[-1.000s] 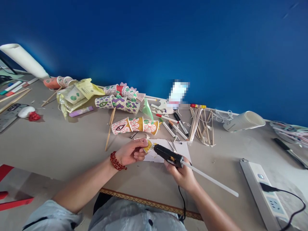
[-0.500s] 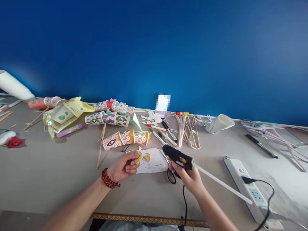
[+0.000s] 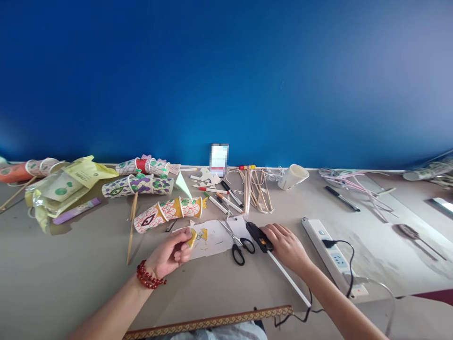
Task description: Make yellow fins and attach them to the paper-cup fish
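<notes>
My left hand [image 3: 170, 255], closed in a pinch, holds a small yellow paper cutout [image 3: 192, 238] over the edge of a white paper sheet [image 3: 221, 240]. A second yellow shape [image 3: 202, 234] shows on that sheet. My right hand [image 3: 286, 246] is closed on a black hot glue gun [image 3: 260, 237], which lies on its side at the table surface. From the gun's back end sticks a long white glue stick [image 3: 290, 278]. Between my hands lie scissors [image 3: 238, 246] with black handles, blades partly over the paper. A fish-like row of decorated paper cups [image 3: 170, 211] rests beyond my left hand.
A power strip [image 3: 323, 250] with a plugged-in cord stands right of my right hand. Farther back lie markers [image 3: 231, 193], wooden sticks [image 3: 247, 191] and a white paper cup [image 3: 293, 177]. More decorated cups [image 3: 138, 185] and a plastic-wrapped package [image 3: 67, 186] sit left.
My right hand has lowered the glue gun from the air onto the table and turned palm down over it. The scissors now show fully. The view has swung right.
</notes>
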Tool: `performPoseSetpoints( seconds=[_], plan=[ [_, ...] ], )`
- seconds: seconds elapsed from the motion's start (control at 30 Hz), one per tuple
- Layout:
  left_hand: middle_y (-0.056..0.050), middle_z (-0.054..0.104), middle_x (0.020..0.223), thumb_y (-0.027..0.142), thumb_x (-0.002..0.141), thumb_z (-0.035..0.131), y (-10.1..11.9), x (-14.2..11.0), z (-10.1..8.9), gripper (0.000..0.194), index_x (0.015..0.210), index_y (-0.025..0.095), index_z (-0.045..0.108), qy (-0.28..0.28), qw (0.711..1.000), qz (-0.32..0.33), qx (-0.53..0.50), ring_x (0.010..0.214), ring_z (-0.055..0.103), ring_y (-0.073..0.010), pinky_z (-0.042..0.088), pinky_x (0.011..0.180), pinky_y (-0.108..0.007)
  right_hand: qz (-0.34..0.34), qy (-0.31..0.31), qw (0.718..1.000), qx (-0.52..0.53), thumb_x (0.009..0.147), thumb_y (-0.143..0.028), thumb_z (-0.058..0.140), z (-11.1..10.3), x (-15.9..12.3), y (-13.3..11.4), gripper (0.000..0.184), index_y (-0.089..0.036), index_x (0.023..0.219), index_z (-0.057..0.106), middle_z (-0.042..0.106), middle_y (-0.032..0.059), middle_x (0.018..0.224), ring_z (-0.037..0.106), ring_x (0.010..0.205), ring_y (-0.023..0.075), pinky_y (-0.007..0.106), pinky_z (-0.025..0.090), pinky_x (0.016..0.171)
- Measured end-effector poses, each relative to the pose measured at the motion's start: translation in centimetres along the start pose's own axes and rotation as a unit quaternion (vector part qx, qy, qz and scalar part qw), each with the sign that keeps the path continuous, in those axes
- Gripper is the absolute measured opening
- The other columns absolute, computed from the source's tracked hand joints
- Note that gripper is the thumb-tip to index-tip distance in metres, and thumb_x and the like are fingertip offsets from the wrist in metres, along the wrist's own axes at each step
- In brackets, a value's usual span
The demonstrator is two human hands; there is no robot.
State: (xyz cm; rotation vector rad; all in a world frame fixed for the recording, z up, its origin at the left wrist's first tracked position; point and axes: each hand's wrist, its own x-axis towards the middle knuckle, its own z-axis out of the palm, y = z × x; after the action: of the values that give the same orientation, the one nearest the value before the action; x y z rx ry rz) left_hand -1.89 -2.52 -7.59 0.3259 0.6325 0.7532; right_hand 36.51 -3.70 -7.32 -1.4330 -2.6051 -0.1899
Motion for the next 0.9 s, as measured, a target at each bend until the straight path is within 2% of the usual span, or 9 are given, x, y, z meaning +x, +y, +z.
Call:
performPoseSetpoints(
  seconds=[0.23,0.37,0.47,0.57,0.6,0.63,0.73,0.8,0.9],
  plan=[
    [0.009,0.043,0.053,0.028,0.078,0.079,0.3,0.0,0.6,0.029,0.072,0.017,0.052,0.020,0.998,0.034,0.043,0.040,0.025,-0.0013,0.022,0.042,-0.017,-0.022,0.051,0.998,0.020,0.086,-0.006,0.044,0.7,0.2,1.3,0.043,-0.017,0.125,0.057,0.070,0.0122,0.104,0.063,0.093,0.0276,0.040,0.054,0.083],
    [0.005,0.051,0.064,0.027,0.078,0.077,1.9,-1.5,1.5,0.023,0.076,0.017,0.057,0.070,0.982,0.140,0.107,0.047,0.034,-0.0026,0.031,0.049,-0.018,-0.018,0.105,0.993,0.058,0.075,-0.001,0.044,0.2,1.2,1.2,0.052,-0.017,0.123,0.057,0.068,0.0126,0.105,0.062,0.093,0.0273,0.040,0.055,0.082],
    [-0.005,0.063,0.102,0.030,0.083,0.071,5.1,-3.0,2.6,0.019,0.075,0.018,0.058,0.100,0.926,0.270,0.243,0.065,0.050,-0.0078,0.041,0.057,-0.021,-0.017,0.130,0.988,0.083,0.081,-0.003,0.044,-0.7,2.8,0.7,0.045,-0.020,0.120,0.057,0.068,0.0106,0.101,0.063,0.090,0.0258,0.038,0.056,0.079],
    [-0.008,0.058,0.132,0.028,0.087,0.064,9.7,-3.2,4.1,0.020,0.071,0.018,0.057,0.107,0.779,0.368,0.496,0.084,0.059,-0.0153,0.048,0.072,-0.029,-0.006,0.146,0.983,0.109,0.086,-0.008,0.046,-1.3,4.3,0.3,0.034,-0.020,0.116,0.056,0.068,0.0106,0.098,0.064,0.087,0.0257,0.037,0.056,0.075],
    [-0.009,0.061,0.129,0.028,0.084,0.065,11.3,-2.8,4.5,0.020,0.070,0.019,0.057,0.091,0.731,0.373,0.564,0.085,0.059,-0.0168,0.048,0.075,-0.030,-0.001,0.150,0.982,0.115,0.087,-0.010,0.047,-1.4,4.5,0.2,0.031,-0.020,0.115,0.056,0.068,0.0108,0.097,0.064,0.087,0.0260,0.036,0.056,0.074],
    [-0.008,0.063,0.126,0.029,0.084,0.064,12.7,-2.2,4.8,0.019,0.069,0.019,0.056,0.075,0.702,0.352,0.614,0.088,0.060,-0.0182,0.049,0.078,-0.031,0.004,0.155,0.981,0.119,0.088,-0.012,0.047,-1.5,4.7,0.2,0.029,-0.020,0.114,0.057,0.068,0.0109,0.097,0.065,0.087,0.0262,0.037,0.056,0.074],
    [-0.005,0.071,0.105,0.027,0.084,0.059,16.1,0.5,5.1,0.017,0.070,0.020,0.053,0.038,0.677,0.266,0.685,0.080,0.062,-0.0173,0.049,0.072,-0.029,0.018,0.170,0.978,0.119,0.090,-0.017,0.048,-1.9,4.0,0.3,0.025,-0.021,0.114,0.056,0.068,0.0113,0.099,0.065,0.087,0.0269,0.037,0.055,0.075],
    [-0.005,0.073,0.098,0.025,0.083,0.057,17.3,2.2,5.5,0.018,0.067,0.020,0.050,0.035,0.669,0.260,0.695,0.080,0.062,-0.0172,0.048,0.070,-0.029,0.038,0.179,0.976,0.119,0.092,-0.020,0.049,-2.2,2.7,0.6,0.025,-0.021,0.115,0.056,0.068,0.0113,0.100,0.065,0.089,0.0273,0.037,0.055,0.077],
    [-0.006,0.073,0.096,0.021,0.079,0.060,17.1,4.3,7.6,0.020,0.064,0.021,0.047,-0.019,0.694,0.284,0.661,0.083,0.062,-0.0183,0.047,0.072,-0.029,0.127,0.202,0.963,0.124,0.093,-0.023,0.049,-2.4,0.4,1.1,0.022,-0.023,0.114,0.057,0.067,0.0096,0.099,0.065,0.088,0.0260,0.035,0.053,0.076]
  ],
)
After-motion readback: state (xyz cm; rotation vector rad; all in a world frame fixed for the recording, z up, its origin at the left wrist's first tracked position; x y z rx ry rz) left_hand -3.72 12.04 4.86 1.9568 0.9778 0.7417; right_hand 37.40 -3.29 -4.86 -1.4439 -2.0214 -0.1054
